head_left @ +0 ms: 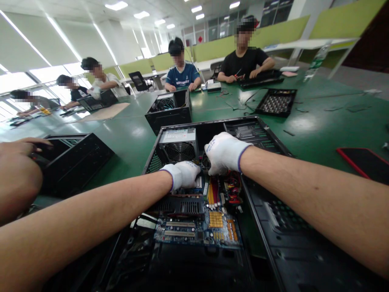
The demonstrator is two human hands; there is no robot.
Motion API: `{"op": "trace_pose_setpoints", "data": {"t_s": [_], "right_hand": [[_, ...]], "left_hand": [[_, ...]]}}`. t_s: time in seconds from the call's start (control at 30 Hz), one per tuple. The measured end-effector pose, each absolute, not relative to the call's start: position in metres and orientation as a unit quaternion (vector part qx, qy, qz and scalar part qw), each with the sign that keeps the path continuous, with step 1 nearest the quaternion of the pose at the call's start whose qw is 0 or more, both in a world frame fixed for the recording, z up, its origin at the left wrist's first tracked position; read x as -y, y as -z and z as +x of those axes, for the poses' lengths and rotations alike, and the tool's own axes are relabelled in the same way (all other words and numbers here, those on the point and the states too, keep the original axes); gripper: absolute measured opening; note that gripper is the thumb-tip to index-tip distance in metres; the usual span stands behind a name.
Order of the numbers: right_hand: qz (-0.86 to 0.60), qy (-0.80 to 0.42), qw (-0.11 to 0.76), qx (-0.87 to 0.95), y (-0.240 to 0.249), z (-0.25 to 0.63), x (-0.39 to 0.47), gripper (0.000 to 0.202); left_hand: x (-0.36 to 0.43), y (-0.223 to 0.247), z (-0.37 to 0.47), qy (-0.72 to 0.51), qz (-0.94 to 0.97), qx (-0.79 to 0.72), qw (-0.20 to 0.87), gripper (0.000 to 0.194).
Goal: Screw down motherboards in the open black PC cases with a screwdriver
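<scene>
An open black computer case [257, 194] lies in front of me, its blue motherboard [199, 233] showing. My right hand [223, 154], in a white glove, reaches down with curled fingers at a small cooling fan [206, 161]. From the other side my left hand [185, 174], also gloved, has its fingers closed close to the fan's left; the fingertips are hidden. Behind the hands sits the silver power supply [179, 146]. Yellow and red memory slots [213, 194] and bundled coloured cables [234, 188] are just below my right hand.
Another person's arm [18, 174] reaches into a black case [75, 162] at left. Another case [170, 109] and a black tray [277, 102] stand beyond mine on the green table [322, 125]. A red-edged black object [364, 162] lies right. Several people work across the table.
</scene>
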State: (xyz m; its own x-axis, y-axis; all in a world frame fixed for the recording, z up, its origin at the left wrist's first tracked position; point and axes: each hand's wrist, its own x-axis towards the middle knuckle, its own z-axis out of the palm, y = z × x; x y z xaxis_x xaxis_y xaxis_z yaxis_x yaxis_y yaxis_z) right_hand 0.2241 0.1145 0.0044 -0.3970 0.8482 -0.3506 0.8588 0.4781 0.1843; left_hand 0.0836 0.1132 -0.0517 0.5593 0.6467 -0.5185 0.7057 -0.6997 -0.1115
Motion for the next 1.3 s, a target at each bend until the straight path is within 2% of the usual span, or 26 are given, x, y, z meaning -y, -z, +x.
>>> {"op": "trace_pose_setpoints", "data": {"t_s": [0.3, 0.5, 0.63, 0.97, 1.2, 1.3], "right_hand": [[0.502, 0.001, 0.209, -0.839, -0.0050, 0.2242, -0.1152, 0.053], [0.521, 0.033, 0.177, -0.835, -0.0053, 0.2239, -0.1146, 0.058], [0.512, 0.010, 0.197, -0.836, -0.0070, 0.2233, -0.1130, 0.053], [0.481, -0.047, 0.242, -0.841, -0.0035, 0.2226, -0.1167, 0.068], [0.480, -0.052, 0.250, -0.839, -0.0075, 0.2217, -0.1148, 0.069], [0.481, -0.056, 0.245, -0.840, -0.0099, 0.2218, -0.1118, 0.070]], "left_hand": [[-0.1143, 0.0553, 0.0820, 0.254, 0.882, -0.392, 0.067, 0.046], [-0.1143, 0.0557, 0.0828, 0.257, 0.878, -0.397, 0.073, 0.052], [-0.1147, 0.0566, 0.0846, 0.270, 0.878, -0.390, 0.062, 0.049], [-0.1152, 0.0598, 0.0869, 0.287, 0.887, -0.360, 0.050, 0.046], [-0.1134, 0.0556, 0.0849, 0.280, 0.887, -0.363, 0.059, 0.071], [-0.1116, 0.0531, 0.0844, 0.292, 0.875, -0.382, 0.060, 0.073]]}}
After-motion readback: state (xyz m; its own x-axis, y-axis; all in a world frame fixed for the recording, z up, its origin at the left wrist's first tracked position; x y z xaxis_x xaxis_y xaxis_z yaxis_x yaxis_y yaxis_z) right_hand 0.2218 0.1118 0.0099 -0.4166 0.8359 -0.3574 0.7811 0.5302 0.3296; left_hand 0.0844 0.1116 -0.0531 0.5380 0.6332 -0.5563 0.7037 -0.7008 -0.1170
